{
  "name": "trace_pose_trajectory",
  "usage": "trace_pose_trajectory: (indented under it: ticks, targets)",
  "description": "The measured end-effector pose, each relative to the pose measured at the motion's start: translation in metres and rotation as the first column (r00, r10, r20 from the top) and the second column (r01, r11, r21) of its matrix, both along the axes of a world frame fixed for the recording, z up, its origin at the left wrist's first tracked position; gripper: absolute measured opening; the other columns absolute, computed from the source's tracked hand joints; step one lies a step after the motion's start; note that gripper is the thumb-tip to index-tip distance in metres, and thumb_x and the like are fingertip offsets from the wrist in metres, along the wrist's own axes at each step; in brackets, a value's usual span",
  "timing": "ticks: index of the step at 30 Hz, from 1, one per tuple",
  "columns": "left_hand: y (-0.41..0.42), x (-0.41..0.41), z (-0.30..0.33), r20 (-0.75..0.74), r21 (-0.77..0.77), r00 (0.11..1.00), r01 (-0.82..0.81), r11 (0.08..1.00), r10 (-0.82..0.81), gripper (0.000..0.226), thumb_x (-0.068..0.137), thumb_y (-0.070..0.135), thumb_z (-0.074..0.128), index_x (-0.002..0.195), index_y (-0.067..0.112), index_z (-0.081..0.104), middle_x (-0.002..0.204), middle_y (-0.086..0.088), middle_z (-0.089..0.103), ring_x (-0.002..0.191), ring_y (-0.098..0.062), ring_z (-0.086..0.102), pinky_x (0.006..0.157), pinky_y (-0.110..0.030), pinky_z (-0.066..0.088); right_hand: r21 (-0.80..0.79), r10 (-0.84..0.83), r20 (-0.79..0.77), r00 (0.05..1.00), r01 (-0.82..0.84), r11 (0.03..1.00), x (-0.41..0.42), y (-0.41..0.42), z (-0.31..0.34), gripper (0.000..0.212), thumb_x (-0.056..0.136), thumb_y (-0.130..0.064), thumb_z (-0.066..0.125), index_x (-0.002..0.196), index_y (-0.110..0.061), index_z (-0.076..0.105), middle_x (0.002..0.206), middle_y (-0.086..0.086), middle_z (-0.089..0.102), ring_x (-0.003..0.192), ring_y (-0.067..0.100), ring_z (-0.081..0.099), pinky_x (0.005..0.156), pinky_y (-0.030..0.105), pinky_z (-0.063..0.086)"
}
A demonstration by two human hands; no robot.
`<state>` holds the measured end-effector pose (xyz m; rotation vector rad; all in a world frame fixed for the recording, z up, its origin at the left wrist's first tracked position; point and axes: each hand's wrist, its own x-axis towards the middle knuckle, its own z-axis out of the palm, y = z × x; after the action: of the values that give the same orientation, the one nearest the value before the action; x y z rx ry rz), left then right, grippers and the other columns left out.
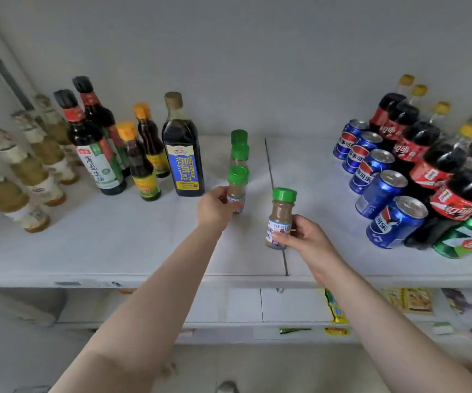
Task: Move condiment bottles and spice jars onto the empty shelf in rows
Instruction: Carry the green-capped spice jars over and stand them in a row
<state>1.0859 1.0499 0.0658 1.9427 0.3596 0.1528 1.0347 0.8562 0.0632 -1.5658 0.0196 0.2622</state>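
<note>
The left hand [217,207] is wrapped round the body of the front jar [237,188] in a green-capped row standing on the shelf [115,245], just right of the dark bottles [183,154]. The right hand [300,234] pinches a second jar [280,219] low on its label, held upright at the shelf's front and seemingly just off the surface. These small jars look light and rigid with smooth sides, so I'd hold them mid-body rather than by the cap and set them down flat, since a nudge could topple the narrow row.
</note>
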Motion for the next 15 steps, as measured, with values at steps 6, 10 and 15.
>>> trace_pose_trajectory:
  ticks: [6, 10, 15]
  targets:
    - [0.0, 0.022, -0.007, 0.015, -0.011, 1.0, 0.022, 1.0, -0.022, 0.034, 0.072, 0.005, 0.077, 0.104, 0.008, 0.07, 0.088, -0.004, 0.066, 0.064, -0.009, 0.055, 0.05, -0.001, 0.038, -0.007, -0.021, -0.005, 1.0, 0.021, 1.0, 0.02, 0.012, -0.003, 0.029, 0.077, 0.003, 0.071, 0.1, -0.013, 0.064, 0.097, 0.01, 0.069, 0.086, 0.016, 0.064, 0.081, 0.024, 0.052]
    - [0.001, 0.031, -0.016, 0.007, 0.014, 1.0, 0.008, 1.0, -0.008, 0.038, 0.067, 0.015, 0.082, 0.103, 0.014, 0.069, 0.096, -0.003, 0.072, 0.083, -0.02, 0.065, 0.07, -0.021, 0.048, -0.017, -0.028, -0.011, 1.0, 0.028, 0.999, 0.031, 0.017, -0.007, 0.033, 0.075, 0.002, 0.073, 0.106, -0.008, 0.064, 0.102, 0.015, 0.069, 0.093, 0.021, 0.064, 0.092, 0.037, 0.049]
    - [0.001, 0.037, -0.019, 0.014, 0.052, 1.0, 0.01, 0.999, -0.011, 0.038, 0.067, 0.02, 0.083, 0.101, 0.015, 0.067, 0.095, -0.004, 0.071, 0.085, -0.022, 0.065, 0.076, -0.03, 0.049, -0.018, -0.031, -0.018, 0.999, 0.031, 0.999, 0.04, 0.022, -0.013, 0.035, 0.075, 0.003, 0.073, 0.107, -0.008, 0.063, 0.105, 0.017, 0.069, 0.096, 0.024, 0.064, 0.096, 0.041, 0.048]
